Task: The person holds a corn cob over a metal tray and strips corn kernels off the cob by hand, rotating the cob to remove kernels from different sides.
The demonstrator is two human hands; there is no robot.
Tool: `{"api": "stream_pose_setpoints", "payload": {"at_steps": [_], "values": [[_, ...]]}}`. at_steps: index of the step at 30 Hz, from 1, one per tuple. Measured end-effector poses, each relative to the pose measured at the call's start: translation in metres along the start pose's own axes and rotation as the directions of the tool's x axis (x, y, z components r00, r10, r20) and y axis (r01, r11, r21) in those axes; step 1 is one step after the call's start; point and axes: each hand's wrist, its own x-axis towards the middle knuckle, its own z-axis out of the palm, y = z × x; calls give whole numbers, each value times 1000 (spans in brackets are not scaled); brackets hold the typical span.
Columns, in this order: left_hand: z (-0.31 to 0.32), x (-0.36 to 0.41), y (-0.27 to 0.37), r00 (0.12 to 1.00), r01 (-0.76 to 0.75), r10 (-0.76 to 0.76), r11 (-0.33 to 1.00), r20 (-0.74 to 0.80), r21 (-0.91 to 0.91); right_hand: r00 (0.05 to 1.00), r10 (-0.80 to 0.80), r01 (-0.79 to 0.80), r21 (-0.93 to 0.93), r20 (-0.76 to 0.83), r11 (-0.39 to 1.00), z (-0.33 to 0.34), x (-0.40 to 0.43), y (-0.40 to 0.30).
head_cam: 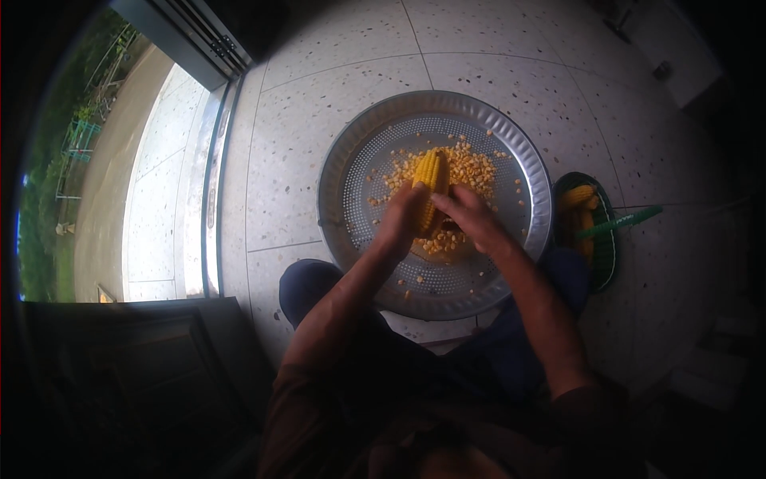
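Note:
Over a round perforated metal tray [371, 269], my left hand [403, 215] is closed around a yellow ear of corn [428, 170], held lengthwise away from me. My right hand [470, 215] touches the ear's right side with its thumb and fingers; whether it grips the ear firmly is hard to see. A dark strip runs along the right side of the ear. Loose corn kernels [476, 170] lie heaped beneath and beyond the hands, with others scattered about the tray's perforated bottom. The ear's lower end is partly hidden by my hands.
Right of the tray stands a green basket [611, 263] with several ears of corn [575, 197] and a green handle [628, 220]. My knees flank the tray's near side on the speckled tile floor [287, 149]. A metal door track [214, 179] runs along the left, by an open doorway.

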Motion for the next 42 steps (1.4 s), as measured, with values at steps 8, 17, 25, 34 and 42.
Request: {"api": "stream_pose_setpoints", "payload": {"at_steps": [8,17,25,34,42], "values": [[-2,2,-1,1000,5,-5,1000,30,-25,1000,-14,12,137,14,990,-4,6,8],[0,1,0,999,38,-37,999,21,-21,995,-93,88,-134,-30,987,-3,11,23],[-1,0,0,999,46,-46,999,2,-17,998,-65,57,-337,-14,940,-5,11,24],[-3,3,-2,999,34,-33,999,32,-10,961,-221,144,-384,-164,912,-2,21,44],[2,4,2,998,58,-58,996,4,-66,824,-464,319,-411,-325,854,1,16,35]]}}
